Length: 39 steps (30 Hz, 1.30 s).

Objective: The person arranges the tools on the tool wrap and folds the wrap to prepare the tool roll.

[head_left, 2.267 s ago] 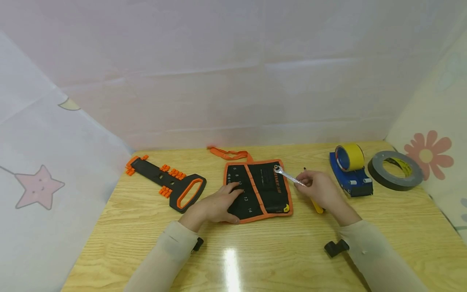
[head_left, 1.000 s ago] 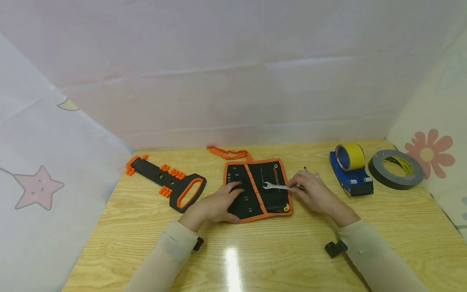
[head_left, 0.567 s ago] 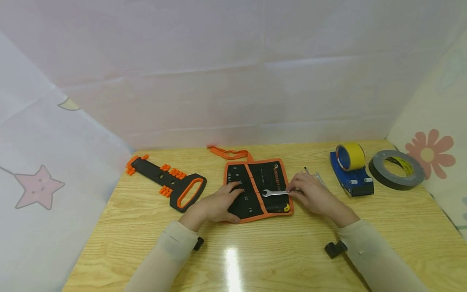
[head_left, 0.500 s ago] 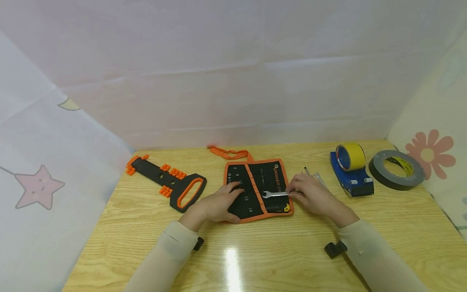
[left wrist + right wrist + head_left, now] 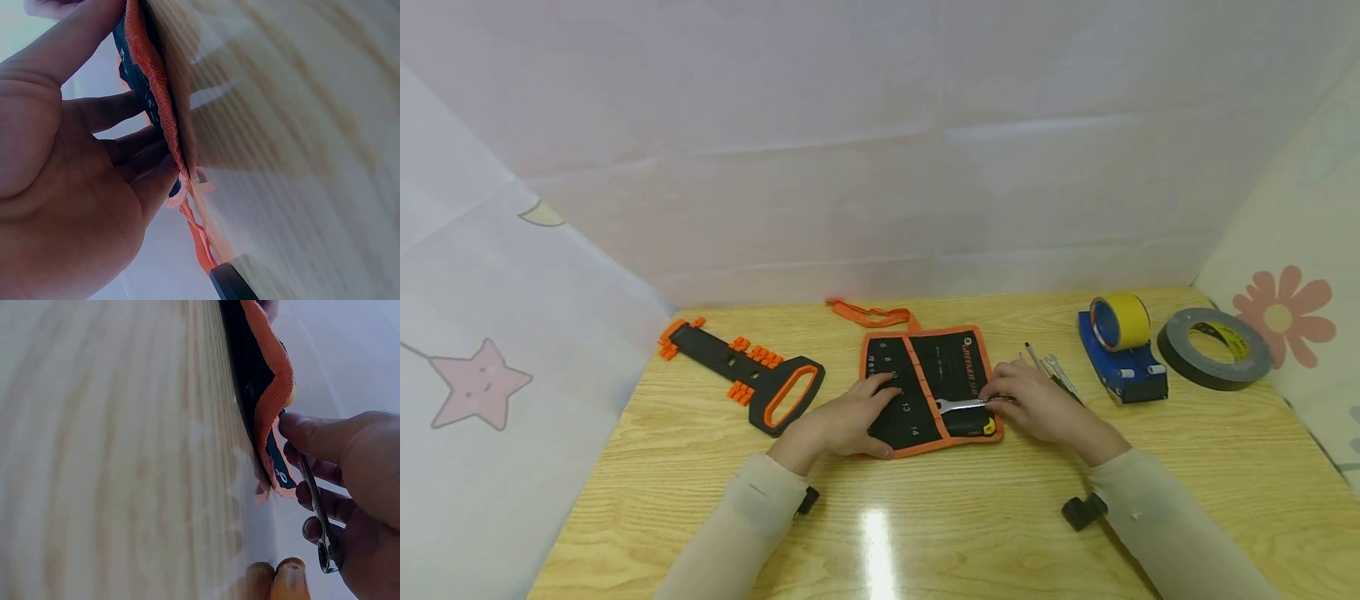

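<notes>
One wrench (image 5: 958, 405) is pinched by the right grip (image 5: 1033, 404); the left grip (image 5: 847, 421) rests, spread, on the pouch (image 5: 946, 358).

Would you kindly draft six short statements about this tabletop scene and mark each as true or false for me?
1. The right hand holds a wrench at the pouch. True.

2. The left hand is lifted clear of the pouch. False: the left hand rests on it.

3. The yellow tape sits on the blue dispenser. True.

4. The grey tape roll lies left of the pouch. False: the grey tape roll lies to the right, past the blue dispenser.

5. The orange strap lies beyond the pouch's far edge. True.

6. The black and orange rack is beside the right hand. False: the black and orange rack lies left of the pouch.
</notes>
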Tool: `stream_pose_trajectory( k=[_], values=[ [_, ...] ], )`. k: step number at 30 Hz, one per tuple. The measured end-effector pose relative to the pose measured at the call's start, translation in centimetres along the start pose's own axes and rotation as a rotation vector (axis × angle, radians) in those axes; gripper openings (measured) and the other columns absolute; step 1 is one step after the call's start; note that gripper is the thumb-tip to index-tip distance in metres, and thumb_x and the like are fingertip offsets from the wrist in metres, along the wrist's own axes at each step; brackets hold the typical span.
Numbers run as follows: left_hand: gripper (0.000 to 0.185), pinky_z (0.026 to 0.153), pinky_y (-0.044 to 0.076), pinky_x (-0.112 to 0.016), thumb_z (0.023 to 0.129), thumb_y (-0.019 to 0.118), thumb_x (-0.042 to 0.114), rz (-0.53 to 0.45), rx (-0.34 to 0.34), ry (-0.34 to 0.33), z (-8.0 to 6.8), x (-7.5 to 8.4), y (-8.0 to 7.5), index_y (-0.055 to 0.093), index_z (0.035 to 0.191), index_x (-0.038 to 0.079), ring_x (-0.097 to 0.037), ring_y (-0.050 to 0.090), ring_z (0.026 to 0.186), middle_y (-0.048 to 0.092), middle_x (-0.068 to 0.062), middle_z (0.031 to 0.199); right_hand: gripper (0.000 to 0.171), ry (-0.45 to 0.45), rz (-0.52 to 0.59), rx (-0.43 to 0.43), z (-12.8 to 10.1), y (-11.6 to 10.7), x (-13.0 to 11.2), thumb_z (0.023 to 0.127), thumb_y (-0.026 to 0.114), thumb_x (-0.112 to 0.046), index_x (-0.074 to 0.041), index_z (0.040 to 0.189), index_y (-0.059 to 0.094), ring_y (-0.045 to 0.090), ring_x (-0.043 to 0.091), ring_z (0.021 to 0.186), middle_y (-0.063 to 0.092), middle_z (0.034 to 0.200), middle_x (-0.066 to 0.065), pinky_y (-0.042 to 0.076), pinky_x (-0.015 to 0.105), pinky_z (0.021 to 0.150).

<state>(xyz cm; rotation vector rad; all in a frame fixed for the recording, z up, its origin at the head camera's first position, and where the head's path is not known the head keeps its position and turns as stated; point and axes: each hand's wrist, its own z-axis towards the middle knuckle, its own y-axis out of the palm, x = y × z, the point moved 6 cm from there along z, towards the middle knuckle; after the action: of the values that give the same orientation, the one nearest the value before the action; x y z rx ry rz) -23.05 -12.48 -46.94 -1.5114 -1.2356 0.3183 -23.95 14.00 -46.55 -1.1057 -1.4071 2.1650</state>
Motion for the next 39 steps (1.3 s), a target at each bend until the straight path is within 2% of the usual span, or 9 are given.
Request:
stream_pose_trajectory(
  k=[9, 15, 24, 30, 34, 39],
  values=[
    [0.094, 0.130, 0.034, -0.052, 0.094, 0.086, 0.039, -0.003, 0.002, -0.002, 0.1, -0.1, 0.1, 0.037, 0.168, 0.008, -0.036, 0.018, 0.168, 0.015, -0.014, 0.181, 0.010, 0.024, -0.006, -0.041, 1.0, 0.8, -0.5, 0.101, 0.077, -0.014, -0.016, 0.109, 0.082, 0.065, 0.019, 0.102, 0.070, 0.106, -0.004, 0.055, 0.043, 0.090],
    [0.095, 0.131, 0.034, -0.052, 0.095, 0.085, 0.040, 0.002, -0.004, -0.005, 0.1, -0.1, 0.1, 0.035, 0.169, 0.009, -0.035, 0.016, 0.169, 0.013, -0.012, 0.182, 0.011, -0.001, -0.007, -0.069, 1.9, 1.3, -1.1, 0.102, 0.076, -0.015, -0.016, 0.110, 0.082, 0.064, 0.014, 0.095, 0.068, 0.104, -0.005, 0.056, 0.037, 0.084],
    [0.094, 0.131, 0.033, -0.052, 0.095, 0.085, 0.041, -0.001, 0.003, -0.006, 0.1, -0.2, 0.1, 0.036, 0.169, 0.010, -0.035, 0.017, 0.169, 0.014, -0.012, 0.182, 0.012, 0.028, 0.007, -0.137, 3.2, 2.3, -1.8, 0.103, 0.075, -0.018, -0.017, 0.113, 0.082, 0.067, 0.014, 0.098, 0.070, 0.107, -0.006, 0.058, 0.036, 0.087],
    [0.093, 0.131, 0.034, -0.052, 0.095, 0.085, 0.041, -0.004, 0.002, -0.009, 0.1, -0.2, 0.1, 0.037, 0.169, 0.010, -0.035, 0.016, 0.169, 0.014, -0.012, 0.182, 0.013, 0.020, 0.010, -0.152, 3.7, 2.7, -2.1, 0.102, 0.076, -0.018, -0.016, 0.113, 0.082, 0.068, 0.016, 0.097, 0.071, 0.108, -0.004, 0.059, 0.037, 0.087],
    [0.093, 0.131, 0.033, -0.052, 0.095, 0.085, 0.040, -0.009, 0.001, -0.009, 0.1, -0.1, 0.1, 0.037, 0.169, 0.010, -0.035, 0.016, 0.169, 0.014, -0.012, 0.182, 0.014, 0.052, 0.043, -0.181, 3.9, 2.8, -2.0, 0.102, 0.076, -0.017, -0.016, 0.115, 0.081, 0.068, 0.018, 0.102, 0.072, 0.110, -0.003, 0.059, 0.040, 0.091],
    [0.094, 0.131, 0.033, -0.052, 0.095, 0.085, 0.040, -0.011, 0.000, -0.008, 0.0, -0.1, 0.1, 0.036, 0.169, 0.010, -0.035, 0.016, 0.169, 0.014, -0.012, 0.182, 0.015, 0.115, 0.109, -0.188, 3.3, 1.8, -1.3, 0.105, 0.072, -0.015, -0.013, 0.117, 0.081, 0.069, 0.019, 0.105, 0.071, 0.112, -0.002, 0.060, 0.042, 0.092]
  ],
)
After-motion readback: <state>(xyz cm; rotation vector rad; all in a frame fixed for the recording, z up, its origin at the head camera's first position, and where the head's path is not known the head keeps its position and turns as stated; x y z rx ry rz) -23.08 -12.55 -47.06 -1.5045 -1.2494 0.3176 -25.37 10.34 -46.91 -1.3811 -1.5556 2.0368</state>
